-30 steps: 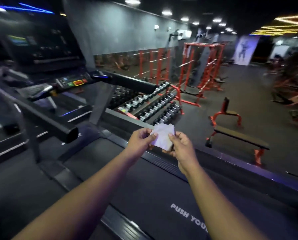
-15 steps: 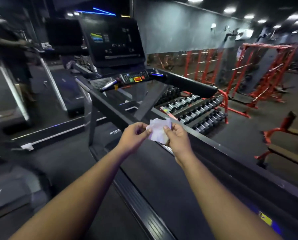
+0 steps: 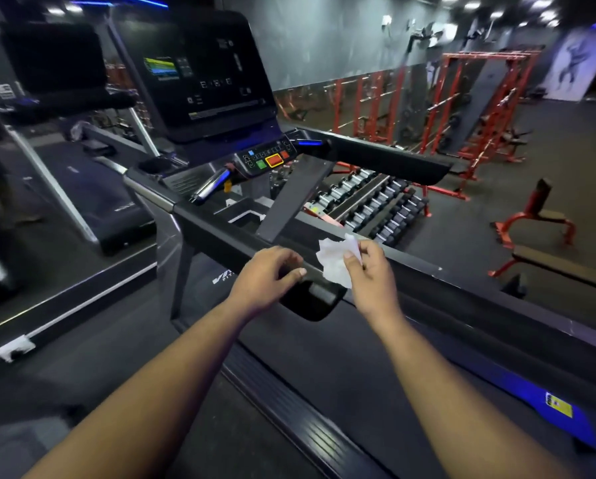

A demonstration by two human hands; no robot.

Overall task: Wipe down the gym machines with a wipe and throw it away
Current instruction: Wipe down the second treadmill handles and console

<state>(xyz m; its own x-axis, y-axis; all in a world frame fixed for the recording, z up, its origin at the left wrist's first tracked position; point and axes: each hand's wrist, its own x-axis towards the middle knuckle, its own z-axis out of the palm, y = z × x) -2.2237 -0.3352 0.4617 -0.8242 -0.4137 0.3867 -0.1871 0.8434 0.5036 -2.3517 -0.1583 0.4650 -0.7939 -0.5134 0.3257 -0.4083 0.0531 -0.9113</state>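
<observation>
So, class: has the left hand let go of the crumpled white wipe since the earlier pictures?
Yes. The left hand has dropped off the crumpled white wipe toward the black treadmill handrail; only the right hand pinches it.

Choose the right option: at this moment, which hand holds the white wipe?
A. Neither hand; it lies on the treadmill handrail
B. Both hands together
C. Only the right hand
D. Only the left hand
C: the right hand pinches the crumpled white wipe, while the left hand is apart from it, over the treadmill handrail.
</observation>
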